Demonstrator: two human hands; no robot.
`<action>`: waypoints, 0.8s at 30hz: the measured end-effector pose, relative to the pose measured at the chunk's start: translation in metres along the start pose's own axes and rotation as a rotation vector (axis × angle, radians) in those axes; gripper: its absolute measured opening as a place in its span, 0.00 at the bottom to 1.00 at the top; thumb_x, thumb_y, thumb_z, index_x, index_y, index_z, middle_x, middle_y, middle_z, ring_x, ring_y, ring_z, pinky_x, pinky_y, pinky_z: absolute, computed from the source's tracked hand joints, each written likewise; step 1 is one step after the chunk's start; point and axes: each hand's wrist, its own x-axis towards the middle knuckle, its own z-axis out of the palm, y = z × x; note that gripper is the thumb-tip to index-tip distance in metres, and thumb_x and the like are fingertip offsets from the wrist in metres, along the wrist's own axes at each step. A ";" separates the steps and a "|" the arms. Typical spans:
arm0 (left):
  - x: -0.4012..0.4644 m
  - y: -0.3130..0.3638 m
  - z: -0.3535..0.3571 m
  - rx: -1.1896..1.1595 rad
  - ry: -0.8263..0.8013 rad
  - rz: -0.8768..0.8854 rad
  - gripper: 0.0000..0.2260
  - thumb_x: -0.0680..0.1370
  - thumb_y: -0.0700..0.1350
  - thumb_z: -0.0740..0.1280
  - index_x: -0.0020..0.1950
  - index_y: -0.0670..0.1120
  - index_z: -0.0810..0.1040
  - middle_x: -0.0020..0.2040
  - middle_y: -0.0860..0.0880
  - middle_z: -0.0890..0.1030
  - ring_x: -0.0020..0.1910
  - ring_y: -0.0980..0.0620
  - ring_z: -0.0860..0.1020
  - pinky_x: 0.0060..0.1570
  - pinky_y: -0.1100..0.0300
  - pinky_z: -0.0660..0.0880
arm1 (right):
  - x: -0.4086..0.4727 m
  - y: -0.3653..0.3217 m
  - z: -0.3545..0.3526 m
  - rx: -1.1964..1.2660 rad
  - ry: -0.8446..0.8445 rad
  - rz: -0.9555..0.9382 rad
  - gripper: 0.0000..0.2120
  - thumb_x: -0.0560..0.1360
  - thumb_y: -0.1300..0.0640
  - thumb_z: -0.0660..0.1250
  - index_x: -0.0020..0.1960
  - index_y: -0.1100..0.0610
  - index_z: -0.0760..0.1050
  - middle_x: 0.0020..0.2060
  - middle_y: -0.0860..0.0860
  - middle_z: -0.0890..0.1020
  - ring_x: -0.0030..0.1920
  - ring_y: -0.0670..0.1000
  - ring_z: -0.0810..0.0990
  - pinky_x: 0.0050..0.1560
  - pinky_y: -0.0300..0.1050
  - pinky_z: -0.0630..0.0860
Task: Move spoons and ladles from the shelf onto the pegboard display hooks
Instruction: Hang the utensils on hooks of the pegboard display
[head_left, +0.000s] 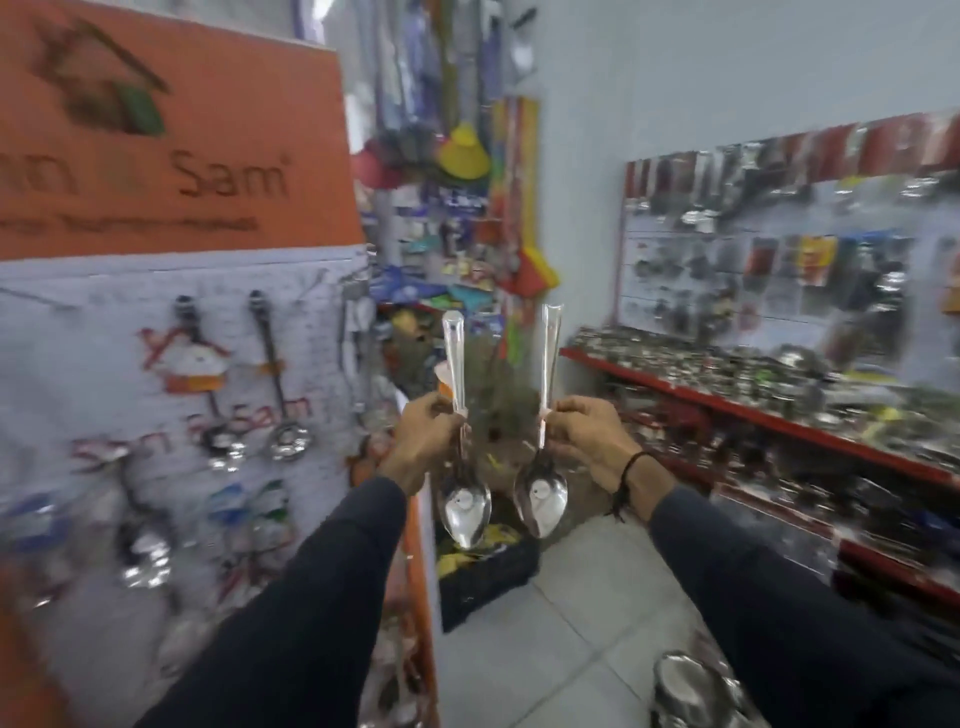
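I hold two large steel serving spoons upright, bowls down and handles up, in the middle of the view. My left hand (423, 436) grips the left spoon (464, 506) at mid-handle. My right hand (587, 441) grips the right spoon (541, 496) the same way. The white pegboard display (104, 374) stands to the left, with two ladles (283, 441) hanging on its hooks and more blurred utensils lower down. The red shelf (779, 421) full of steel ware runs along the right.
An orange sign (171, 130) tops the pegboard stand. Packaged goods hang on the far wall and on a wall panel (779, 244) above the shelf. A dark crate (483, 577) sits on the tiled floor ahead. Steel bowls (691, 686) lie at the lower right.
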 end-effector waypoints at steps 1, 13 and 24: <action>-0.008 0.003 -0.017 0.020 0.036 -0.004 0.08 0.77 0.32 0.65 0.42 0.43 0.77 0.35 0.42 0.80 0.30 0.46 0.78 0.33 0.56 0.76 | 0.001 -0.001 0.016 0.005 -0.050 0.005 0.03 0.77 0.64 0.69 0.50 0.62 0.79 0.39 0.59 0.80 0.33 0.52 0.79 0.35 0.44 0.77; -0.086 0.036 -0.179 0.120 0.556 0.017 0.05 0.79 0.36 0.66 0.53 0.37 0.80 0.49 0.35 0.83 0.43 0.41 0.81 0.51 0.44 0.81 | -0.029 -0.024 0.188 0.041 -0.479 -0.075 0.04 0.76 0.65 0.71 0.44 0.59 0.77 0.37 0.57 0.81 0.30 0.49 0.80 0.29 0.42 0.80; -0.061 0.037 -0.231 0.208 0.645 -0.015 0.05 0.81 0.39 0.65 0.50 0.40 0.80 0.48 0.43 0.81 0.41 0.49 0.78 0.45 0.52 0.81 | -0.020 -0.041 0.256 -0.040 -0.593 -0.095 0.05 0.74 0.67 0.72 0.48 0.60 0.81 0.41 0.55 0.84 0.41 0.52 0.82 0.42 0.47 0.83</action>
